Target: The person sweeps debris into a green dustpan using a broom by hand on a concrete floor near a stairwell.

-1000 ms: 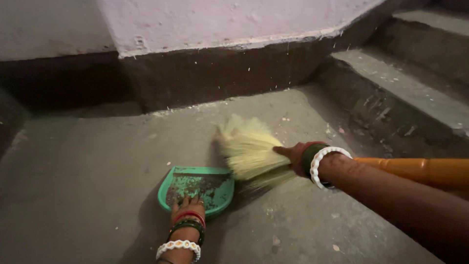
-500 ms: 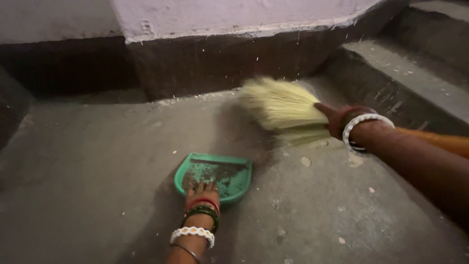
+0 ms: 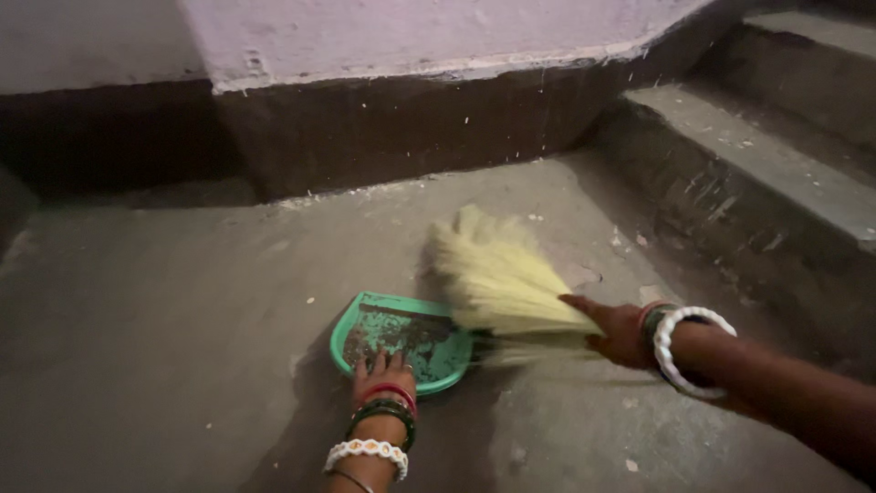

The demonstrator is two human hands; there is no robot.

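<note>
A green plastic dustpan (image 3: 438, 365) lies flat on the grey concrete landing, with dark dirt scattered inside it. My left hand (image 3: 383, 372) presses on the pan's near edge, fingers spread on it, bangles on the wrist. My right hand (image 3: 616, 330) grips a yellow grass broom (image 3: 497, 274) just behind its bristles. The bristle head rests on the floor at the pan's right rim. The broom's handle is hidden behind my right arm.
Concrete steps (image 3: 757, 164) rise at the right. A dark skirting band (image 3: 411, 128) under a pale wall (image 3: 411, 32) closes off the back of the landing. Small bits of debris (image 3: 630, 464) dot the floor near the steps.
The broom, lifted toward the back wall half a second ago, has swept back down and left to the dustpan's right rim. My left hand stays on the pan.
</note>
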